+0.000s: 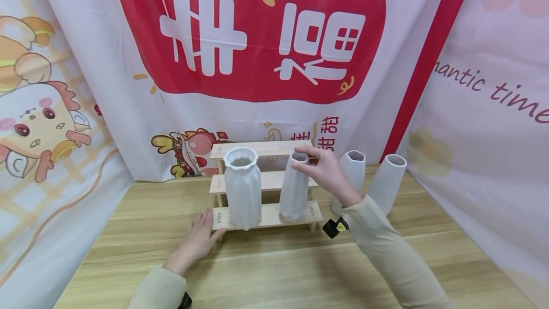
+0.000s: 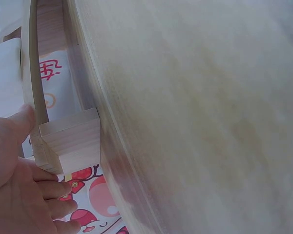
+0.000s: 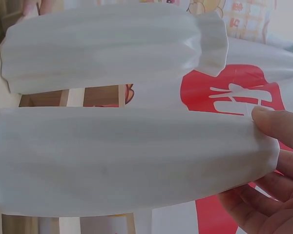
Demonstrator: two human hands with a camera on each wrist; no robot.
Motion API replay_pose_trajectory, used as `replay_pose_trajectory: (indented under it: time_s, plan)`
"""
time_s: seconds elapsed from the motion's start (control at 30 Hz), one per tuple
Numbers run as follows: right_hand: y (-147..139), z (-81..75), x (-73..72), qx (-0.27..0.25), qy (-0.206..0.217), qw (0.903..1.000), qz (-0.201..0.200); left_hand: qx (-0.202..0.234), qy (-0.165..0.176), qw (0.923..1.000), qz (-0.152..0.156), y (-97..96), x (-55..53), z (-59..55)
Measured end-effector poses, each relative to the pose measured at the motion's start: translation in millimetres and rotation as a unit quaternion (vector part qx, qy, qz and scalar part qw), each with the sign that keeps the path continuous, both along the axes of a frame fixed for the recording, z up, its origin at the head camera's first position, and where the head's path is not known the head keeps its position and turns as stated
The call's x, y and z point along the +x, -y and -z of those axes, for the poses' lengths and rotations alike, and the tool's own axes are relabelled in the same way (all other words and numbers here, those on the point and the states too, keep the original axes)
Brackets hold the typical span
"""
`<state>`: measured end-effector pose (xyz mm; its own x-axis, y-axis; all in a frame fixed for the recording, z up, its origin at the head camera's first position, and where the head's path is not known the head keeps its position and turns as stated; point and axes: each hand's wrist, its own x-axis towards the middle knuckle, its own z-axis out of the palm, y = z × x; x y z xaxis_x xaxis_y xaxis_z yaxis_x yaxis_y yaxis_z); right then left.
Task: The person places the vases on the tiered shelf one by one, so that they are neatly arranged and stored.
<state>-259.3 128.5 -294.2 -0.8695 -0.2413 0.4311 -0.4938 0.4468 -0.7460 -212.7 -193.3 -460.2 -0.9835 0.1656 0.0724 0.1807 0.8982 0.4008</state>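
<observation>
Pinching near the mouth, thumb on one side and fingers on the other, was how the slim white vase (image 1: 295, 192) was held by the right hand (image 1: 328, 170), presumably so that its base could be guided unobstructed. It was held nearly upright below those fingertips, over the lowest step of the wooden shelf (image 1: 270, 212); whether its weight was borne by the board could not be told. The shelf's end was touched by the left hand (image 1: 195, 237), thumb at the front edge and fingers extended past the corner, probably so that sliding was prevented. Just right of the left fingers, the frilled vase (image 1: 243, 194) was set on the same step, a gap being left, perhaps against knocking. Right of the right fingers, two other vases (image 1: 388, 182) were placed on the table (image 1: 279, 271).
</observation>
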Motion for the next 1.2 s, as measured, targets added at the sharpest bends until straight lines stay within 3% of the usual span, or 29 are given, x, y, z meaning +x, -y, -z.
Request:
replay_pose_trajectory:
  time_s: [1.2]
  plan:
    - [4.5,3.4,-8.1,0.007,0.012,0.9996,-0.025,-0.002,0.003,1.0000,-0.001,0.9,-0.1,0.7]
